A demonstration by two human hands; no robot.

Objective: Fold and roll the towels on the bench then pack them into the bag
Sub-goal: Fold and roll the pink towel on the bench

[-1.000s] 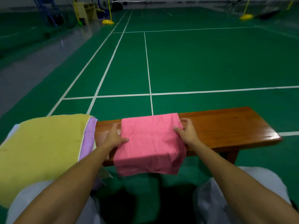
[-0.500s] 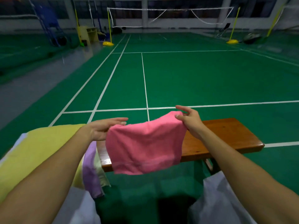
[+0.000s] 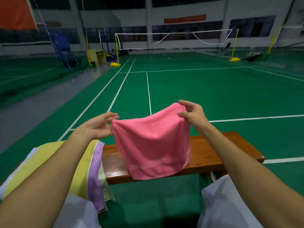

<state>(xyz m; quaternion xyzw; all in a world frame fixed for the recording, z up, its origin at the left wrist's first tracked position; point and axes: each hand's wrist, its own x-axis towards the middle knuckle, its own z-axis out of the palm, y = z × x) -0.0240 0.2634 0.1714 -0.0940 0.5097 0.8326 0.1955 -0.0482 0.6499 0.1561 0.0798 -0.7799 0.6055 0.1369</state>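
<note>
Two hands raised above a wooden bench point(image 3: 213, 153), a pink towel point(image 3: 153, 143) hanging between them. Right hand point(image 3: 193, 112) at about one o'clock, pinching the towel's upper right corner between thumb and fingers. Left hand point(image 3: 98, 125) at about ten o'clock, palm turned up, fingers spread and relaxed, just beside the towel's upper left corner; whether touching it, cannot tell. Towel sagging in the middle, lower edge draped in front of the bench's near edge. Yellow towel point(image 3: 77, 167) and purple towel point(image 3: 95, 178) stacked at eight o'clock on the bench's left end, overhanging it. Green court floor point(image 3: 205, 92) beyond, at twelve o'clock.
</note>
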